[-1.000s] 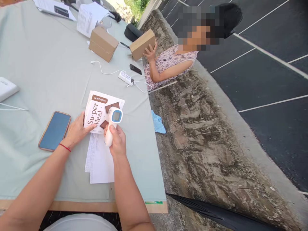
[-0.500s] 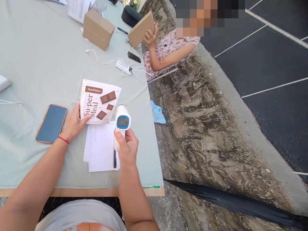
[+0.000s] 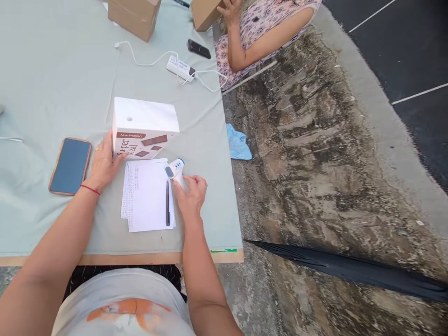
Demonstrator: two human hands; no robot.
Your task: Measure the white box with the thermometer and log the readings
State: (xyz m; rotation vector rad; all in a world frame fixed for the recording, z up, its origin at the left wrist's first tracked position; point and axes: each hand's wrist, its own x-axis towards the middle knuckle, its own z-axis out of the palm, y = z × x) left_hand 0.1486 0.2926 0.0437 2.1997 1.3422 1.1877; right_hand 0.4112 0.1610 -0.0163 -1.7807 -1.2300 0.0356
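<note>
Two bare hands are handling things around the printed sheets (image 3: 149,200). By the sheets' far right corner, the right hand (image 3: 192,196) is gripping a white-and-blue handheld thermometer (image 3: 175,169), thumb and fingers wrapping its handle. Just beyond the sheets, the left hand (image 3: 104,161) is holding the NutriMotion box (image 3: 145,125), half closed over its near left corner, thumb lying across the front, fingers running along the side. Good handling is probably calling for a light touch on the box and a low, controlled thermometer clearing the black pen (image 3: 168,205) on the sheets' right edge. The thermometer is showing a grey screen and blue buttons; the box is presenting a white top and brown chocolate pictures.
</note>
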